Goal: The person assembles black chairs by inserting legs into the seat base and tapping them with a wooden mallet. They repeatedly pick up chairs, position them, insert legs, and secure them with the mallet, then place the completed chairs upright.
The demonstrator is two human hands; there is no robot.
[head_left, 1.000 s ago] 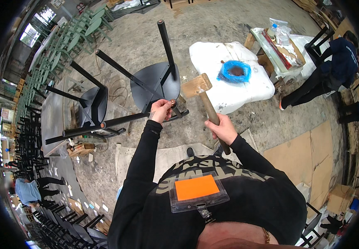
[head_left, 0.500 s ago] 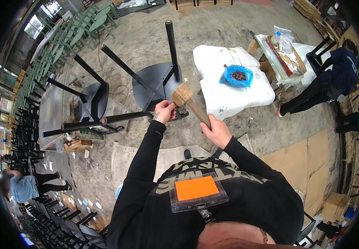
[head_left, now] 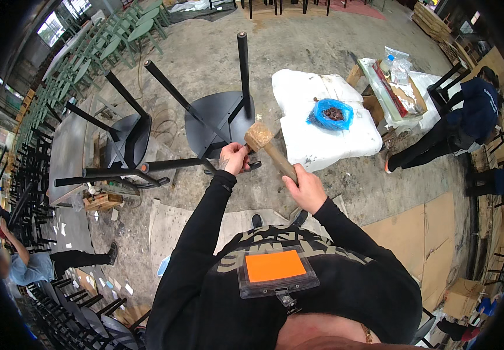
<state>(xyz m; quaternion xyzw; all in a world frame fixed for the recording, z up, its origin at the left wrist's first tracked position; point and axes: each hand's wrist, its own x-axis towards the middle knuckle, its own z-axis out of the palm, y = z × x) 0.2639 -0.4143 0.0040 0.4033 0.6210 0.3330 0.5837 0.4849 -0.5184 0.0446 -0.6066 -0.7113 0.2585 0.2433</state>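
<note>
A black chair (head_left: 208,131) lies upturned in front of me, its legs sticking up and outward. My left hand (head_left: 234,158) is at the chair's near side, thumb and fingers pinched together beside a dark chair part. Whatever is between those fingertips is too small and too covered to make out. My right hand (head_left: 308,189) is wrapped round the handle of a wooden mallet (head_left: 259,136). The mallet's worn, blocky head hangs just right of my left fingertips. Whether it touches anything I cannot tell.
Left of it stands another upturned black chair (head_left: 128,143). A blue plastic bag (head_left: 332,114) of small dark pieces sits on a white-covered surface (head_left: 304,140). One person (head_left: 478,108) works at the right; another person (head_left: 33,267) is at the left beside stacked black chairs.
My hands and the mallet keep nearly the same pose, with the view shifted slightly. The person at the left has raised an arm toward the black chairs and spread their legs.
</note>
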